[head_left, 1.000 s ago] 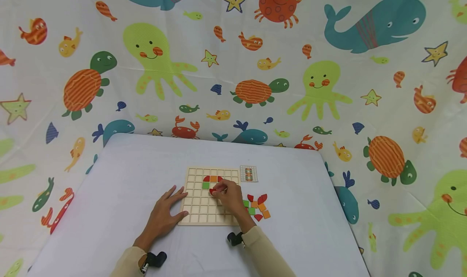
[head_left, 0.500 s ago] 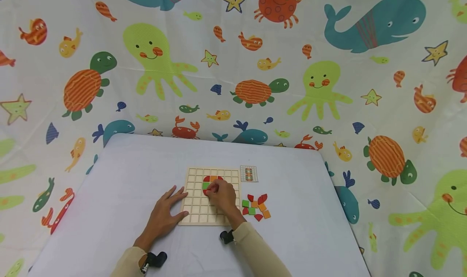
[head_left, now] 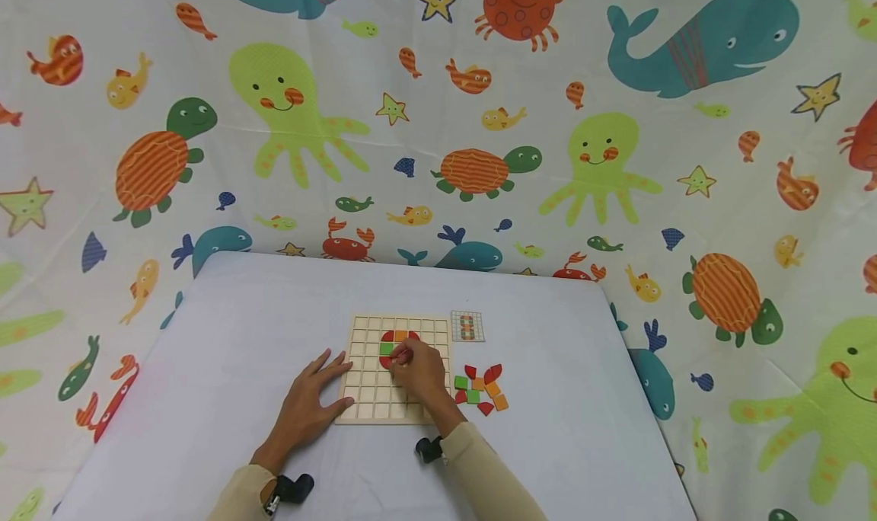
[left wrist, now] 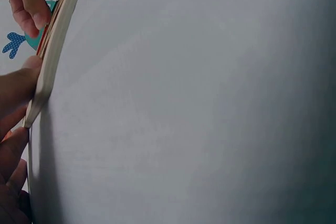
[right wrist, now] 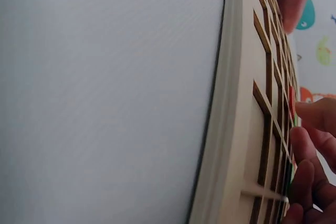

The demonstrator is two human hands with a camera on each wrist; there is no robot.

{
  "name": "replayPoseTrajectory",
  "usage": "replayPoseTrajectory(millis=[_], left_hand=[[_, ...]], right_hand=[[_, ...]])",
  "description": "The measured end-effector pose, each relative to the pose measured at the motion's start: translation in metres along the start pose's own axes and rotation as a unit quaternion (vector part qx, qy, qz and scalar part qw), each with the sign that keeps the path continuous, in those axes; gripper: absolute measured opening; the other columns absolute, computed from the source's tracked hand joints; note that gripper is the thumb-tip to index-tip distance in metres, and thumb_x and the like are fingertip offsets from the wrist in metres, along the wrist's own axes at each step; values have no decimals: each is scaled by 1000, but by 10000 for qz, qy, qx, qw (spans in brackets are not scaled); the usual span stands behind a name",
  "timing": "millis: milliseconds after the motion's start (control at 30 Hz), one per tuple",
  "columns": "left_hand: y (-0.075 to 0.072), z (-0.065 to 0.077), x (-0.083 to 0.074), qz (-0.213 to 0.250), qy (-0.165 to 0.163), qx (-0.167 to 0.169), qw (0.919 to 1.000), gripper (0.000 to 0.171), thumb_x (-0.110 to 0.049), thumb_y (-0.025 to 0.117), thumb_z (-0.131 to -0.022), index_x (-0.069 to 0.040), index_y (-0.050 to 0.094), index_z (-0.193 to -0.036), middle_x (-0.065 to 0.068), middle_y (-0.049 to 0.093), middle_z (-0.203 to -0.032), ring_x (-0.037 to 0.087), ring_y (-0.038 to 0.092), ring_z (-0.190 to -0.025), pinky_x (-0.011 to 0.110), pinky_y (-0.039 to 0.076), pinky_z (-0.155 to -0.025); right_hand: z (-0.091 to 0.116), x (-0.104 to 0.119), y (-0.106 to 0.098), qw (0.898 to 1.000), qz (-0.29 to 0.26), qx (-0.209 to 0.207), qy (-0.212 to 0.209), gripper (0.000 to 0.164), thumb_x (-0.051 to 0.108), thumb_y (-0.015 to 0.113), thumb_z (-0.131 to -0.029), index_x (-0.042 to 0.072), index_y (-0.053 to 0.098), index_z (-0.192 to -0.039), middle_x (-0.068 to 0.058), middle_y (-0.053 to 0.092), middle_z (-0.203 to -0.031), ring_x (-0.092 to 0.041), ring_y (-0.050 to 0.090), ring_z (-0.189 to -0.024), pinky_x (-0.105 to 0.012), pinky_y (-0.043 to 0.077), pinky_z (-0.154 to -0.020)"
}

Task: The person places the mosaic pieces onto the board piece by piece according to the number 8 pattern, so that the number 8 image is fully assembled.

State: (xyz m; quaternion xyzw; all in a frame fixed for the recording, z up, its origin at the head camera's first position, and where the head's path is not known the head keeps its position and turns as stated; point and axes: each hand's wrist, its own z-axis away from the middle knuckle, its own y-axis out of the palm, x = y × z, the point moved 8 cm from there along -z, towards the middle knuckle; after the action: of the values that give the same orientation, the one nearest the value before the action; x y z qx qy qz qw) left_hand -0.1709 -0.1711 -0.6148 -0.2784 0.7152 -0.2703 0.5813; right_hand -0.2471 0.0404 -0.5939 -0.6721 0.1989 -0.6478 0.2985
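A wooden grid board [head_left: 366, 384] lies on the white-covered table. My right hand [head_left: 423, 372] is over its middle, thumb and fingers curled together at a red rounded piece [head_left: 384, 362] in a cell. In the right wrist view the thumb meets the red piece [right wrist: 292, 100] low among the grid walls. Above that cell sit a green square [head_left: 387, 349], an orange square [head_left: 401, 337] and red rounded pieces [head_left: 387, 336] on either side of the orange one. My left hand [head_left: 311, 395], fingers spread, touches the board's left edge; in the left wrist view its fingertips rest along the edge.
Several loose red, green and orange pieces [head_left: 473, 397] lie right of the board. A small pattern card [head_left: 467, 327] is at its upper right corner. Black wrist cameras [head_left: 294, 488] stick out from both wrists. A sea-animal curtain [head_left: 411, 186] hangs behind the table.
My right hand has moved left and brought the red piece from above the board into the cell below the green square. My left hand has stayed still.
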Motion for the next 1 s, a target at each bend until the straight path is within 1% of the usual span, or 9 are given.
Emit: replayPoseTrajectory(millis=[133,300,500,600,733,900,1000], left_hand=[[1,0,1,-21,-45,7,10000,69,-25,91,-83,-11,65,-146,13,54,-161,49,39,-154,76,34,-118],[0,0,0,-15,-93,18,10000,70,-24,91,-83,-11,65,-146,13,53,-162,50,38,-154,76,33,-119],[1,0,1,-7,-124,33,9999,70,-24,91,-83,-12,65,-146,12,53,-162,49,38,-155,75,33,-119],[2,0,2,6,-114,45,9999,70,-25,91,-83,-12,64,-147,12,53,-162,48,38,-155,75,33,-119],[2,0,1,-21,-53,25,10000,70,-26,91,-83,-12,65,-146,12,54,-162,49,39,-154,75,34,-118],[2,0,1,-14,-58,21,10000,70,-26,91,-83,-11,65,-146,13,53,-162,50,38,-154,76,33,-118],[2,-1,0,-16,-57,20,10000,69,-26,90,-83,-11,65,-146,14,53,-162,50,38,-154,76,33,-118]], right_hand=[[3,-8,-12,9997,-222,-96,-57,12,14,87,-88,17,78,-96,6,71,-81,-5,60,-74,-23,45,-63],[7,-25,-33,9986,-422,-307,58,14,13,87,-88,16,78,-97,2,72,-82,-8,58,-71,-24,44,-59],[12,-51,-61,9972,-463,-525,250,15,12,87,-87,16,78,-99,1,72,-84,-10,56,-68,-22,43,-58],[16,-63,-77,9961,-481,-652,348,15,10,86,-87,15,78,-100,0,72,-84,-12,57,-71,-24,46,-62],[22,-81,-97,9940,-372,-837,592,16,10,85,-87,17,78,-99,2,72,-83,-13,57,-76,-26,47,-67],[28,-103,-114,9914,-331,-913,881,13,13,83,-91,17,78,-101,1,70,-83,-15,58,-78,-25,49,-64],[32,-109,-119,9912,-345,-883,923,10,14,82,-92,15,78,-102,0,69,-81,-16,58,-76,-25,49,-61]])
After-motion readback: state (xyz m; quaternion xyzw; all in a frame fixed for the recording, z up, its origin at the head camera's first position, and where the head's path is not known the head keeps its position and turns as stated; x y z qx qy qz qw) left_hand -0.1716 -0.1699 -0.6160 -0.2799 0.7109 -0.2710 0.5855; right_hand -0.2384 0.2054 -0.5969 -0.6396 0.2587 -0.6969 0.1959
